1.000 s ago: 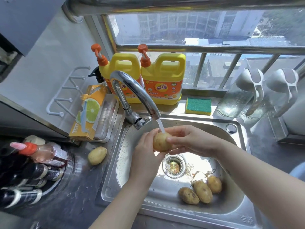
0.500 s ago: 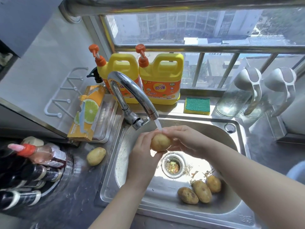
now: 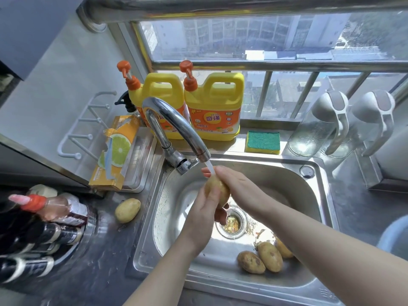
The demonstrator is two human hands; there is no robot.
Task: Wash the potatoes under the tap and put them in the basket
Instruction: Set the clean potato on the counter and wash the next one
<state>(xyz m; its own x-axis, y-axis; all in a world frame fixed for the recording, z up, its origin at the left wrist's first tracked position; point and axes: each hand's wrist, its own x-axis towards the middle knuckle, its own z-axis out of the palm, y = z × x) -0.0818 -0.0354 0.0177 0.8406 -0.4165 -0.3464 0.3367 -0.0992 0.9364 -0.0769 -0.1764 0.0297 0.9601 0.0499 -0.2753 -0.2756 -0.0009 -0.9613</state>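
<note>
Water runs from the chrome tap (image 3: 176, 127) onto a yellow potato (image 3: 217, 189) held over the steel sink (image 3: 318, 195). My left hand (image 3: 203, 217) grips the potato from the near side, and my right hand (image 3: 240, 191) wraps it from the far right. Three unwashed brown potatoes (image 3: 268, 257) lie at the sink's bottom right, partly behind my right forearm. Another pale potato (image 3: 127, 210) rests on the dark counter left of the sink. A blue-grey rim (image 3: 395, 237) shows at the right edge; I cannot tell whether it is the basket.
Two yellow detergent jugs (image 3: 214, 107) and a green-yellow sponge (image 3: 262, 142) stand behind the sink. A lemon-print box (image 3: 114, 151) sits in a tray at left. Sauce bottles (image 3: 44, 219) fill the near left. Two glass pitchers (image 3: 326, 127) stand at right. The drain strainer (image 3: 231, 224) holds scraps.
Both hands have turned the potato under the stream; it now stands more upright, and my right hand covers more of it. The other potatoes have not moved.
</note>
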